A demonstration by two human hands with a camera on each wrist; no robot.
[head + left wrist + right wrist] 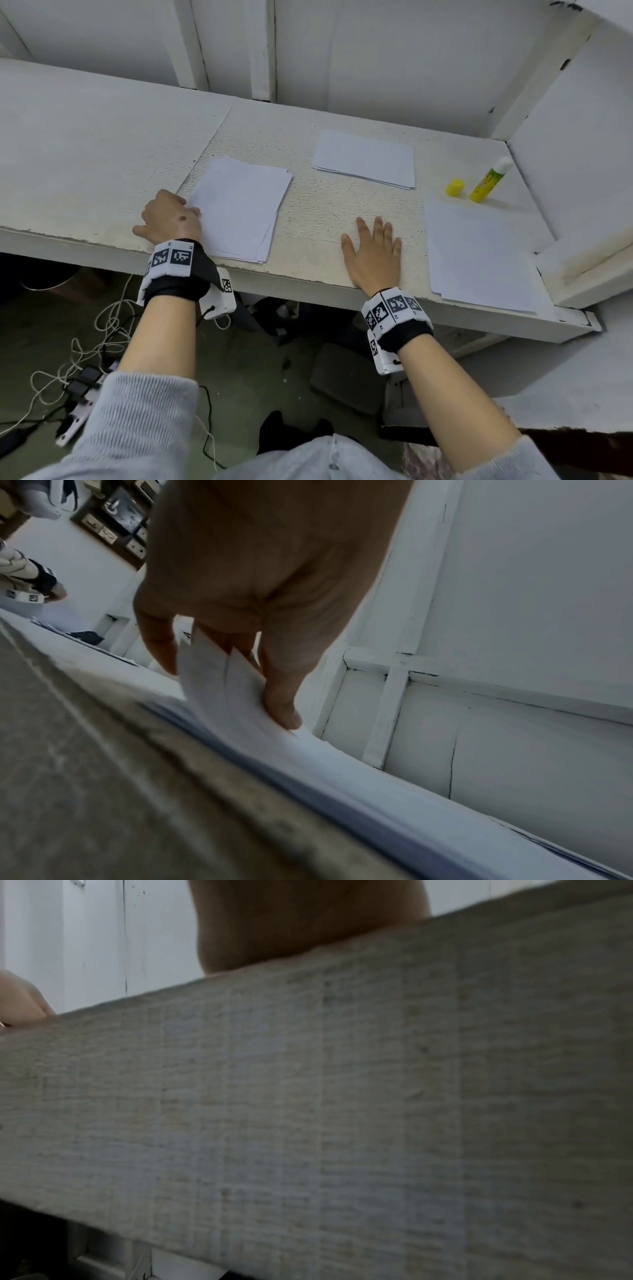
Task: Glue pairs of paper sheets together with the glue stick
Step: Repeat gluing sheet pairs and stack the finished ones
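1. Pinching the near-left corner of the left paper stack (239,205), the left hand (171,219) had its fingers (281,696) curled on the lifted edge; the left wrist view showed what looked like two sheets peeled up together, thumb on one side, fingers on the other.
2. Right hand (373,253) lay flat and spread on the bare table (325,205), holding nothing, between the left stack and the right-hand sheets (479,250).
3. Risk: grabbing more than one sheet. The lifted edges sat close together, so an extra sheet could ride along and upset the pairing.
4. Risk: dragging the stack. It was already fanned at the near edge of the table, and nothing held it down; a sideways pull could slide loose sheets off.
5. Risk: creasing the corner, since the pinch bent the paper sharply.
6. A third pile (364,159) lay farther back, apart from both others.
7. Glue stick (488,183) stood uncapped at the far right, tilted in the wide-angle view, its yellow cap (455,187) just beside it. Left open, it could dry out; a reach across could knock it over.
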